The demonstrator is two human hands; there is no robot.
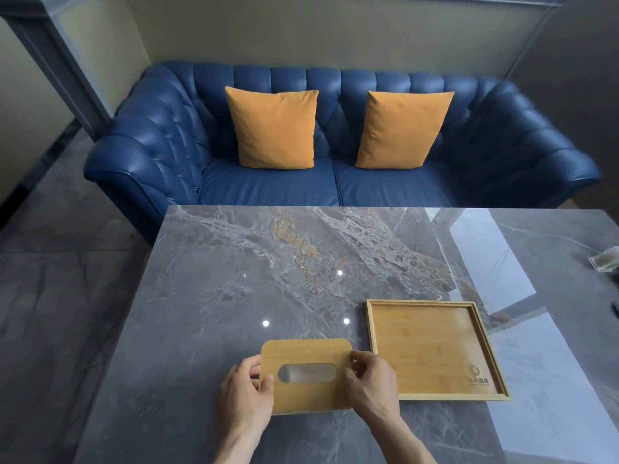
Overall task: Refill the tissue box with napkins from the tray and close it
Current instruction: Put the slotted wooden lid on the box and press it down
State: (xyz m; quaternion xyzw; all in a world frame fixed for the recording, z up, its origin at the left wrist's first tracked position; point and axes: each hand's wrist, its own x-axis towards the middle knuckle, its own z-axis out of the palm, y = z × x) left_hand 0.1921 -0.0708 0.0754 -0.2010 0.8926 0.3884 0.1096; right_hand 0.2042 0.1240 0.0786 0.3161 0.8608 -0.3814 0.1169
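Note:
A wooden tissue box [306,354] with rounded corners and an oval slot in its lid stands on the marble table near the front edge. My left hand [246,393] grips its left side, thumb on the lid beside the slot. My right hand [371,385] holds its right side, fingers curled over the edge. Pale napkin material shows through the slot. To the right lies a shallow wooden tray [435,349] with a logo in its near right corner; no napkins are visible in it.
The grey marble table [268,262] stretches forward to a blue tufted sofa [335,189] with two orange cushions. A small clear dish [604,261] and a dark object sit at the table's far right edge. Floor lies to the left.

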